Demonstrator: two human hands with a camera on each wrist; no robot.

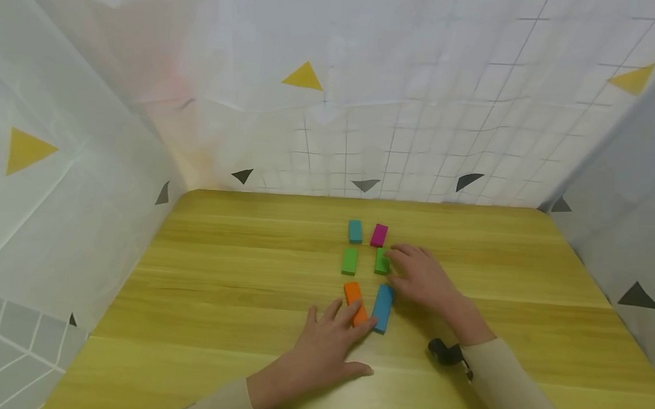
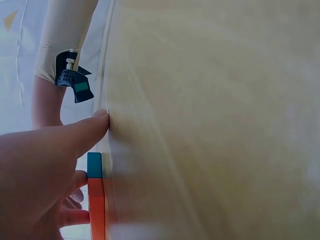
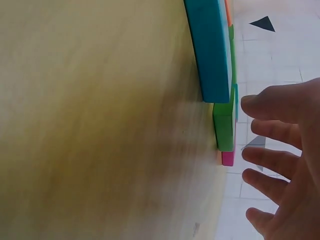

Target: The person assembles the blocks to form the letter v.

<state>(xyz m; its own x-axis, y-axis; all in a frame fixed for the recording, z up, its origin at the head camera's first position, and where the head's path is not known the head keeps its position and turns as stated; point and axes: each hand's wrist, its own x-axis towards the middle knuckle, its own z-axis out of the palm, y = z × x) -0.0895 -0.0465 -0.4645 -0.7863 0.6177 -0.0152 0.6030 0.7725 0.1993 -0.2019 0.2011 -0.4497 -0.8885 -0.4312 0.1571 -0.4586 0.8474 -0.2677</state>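
Small coloured blocks lie flat in two columns on the wooden table. My left hand (image 1: 322, 352) has its fingers spread over the near end of the orange block (image 1: 353, 294), with a fingertip at the lower end of the blue block (image 1: 382, 309). In the left wrist view the fingers reach the side of the orange block (image 2: 97, 210); the thumb stands away from it. My right hand (image 1: 424, 283) hovers beside the right green block (image 1: 381, 262), partly covering it. Its fingers are spread and loosely bent, apart from the green block (image 3: 224, 125) in the right wrist view.
Beyond the hands lie another green block (image 1: 349, 262), a teal block (image 1: 355, 231) and a magenta block (image 1: 379, 235). White sheeting (image 1: 243, 135) with triangle marks rises behind the wooden table (image 1: 221, 297) and at both sides. A black wrist camera (image 1: 445, 353) sits at the right cuff.
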